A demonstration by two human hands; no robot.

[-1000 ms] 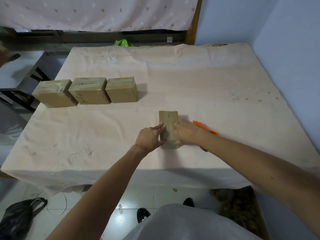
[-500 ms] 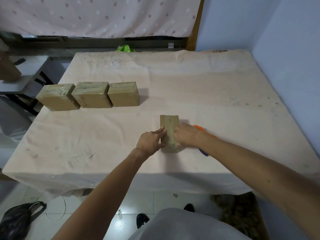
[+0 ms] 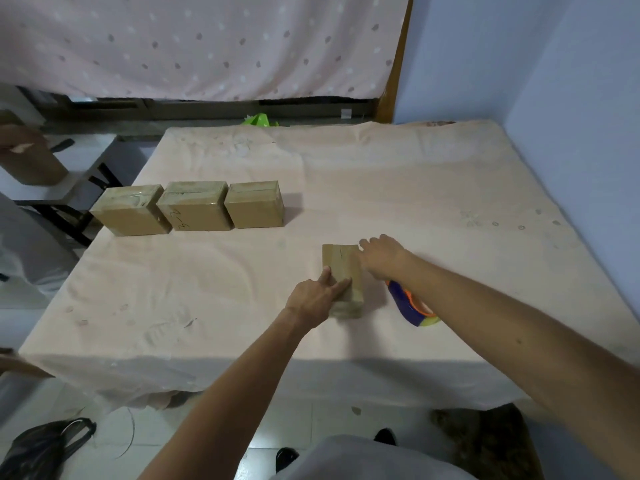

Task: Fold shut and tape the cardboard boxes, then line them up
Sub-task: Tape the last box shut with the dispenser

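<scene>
A narrow cardboard box [image 3: 341, 263] lies on the cloth-covered table [image 3: 415, 188], its length running away from me. My left hand [image 3: 317, 299] grips its near left part, fingers laid over the top. My right hand [image 3: 382, 252] is at the box's far right corner with fingers relaxed, touching or just beside it. A blue and orange tape dispenser [image 3: 412, 306] lies on the table under my right forearm. A row of three taped boxes stands at the left: one [image 3: 130, 213], a second [image 3: 195, 209] marked with writing, a third [image 3: 254, 207].
The table's front edge runs close to me, with tiled floor below. A black bag [image 3: 38, 448] lies on the floor at the lower left. A side table [image 3: 69, 178] with another brown box [image 3: 29, 161] stands at the far left. Blue walls close the right side.
My right hand moved from the box's near right side up to its far right corner, uncovering the tape dispenser. My left hand slid further onto the box top.
</scene>
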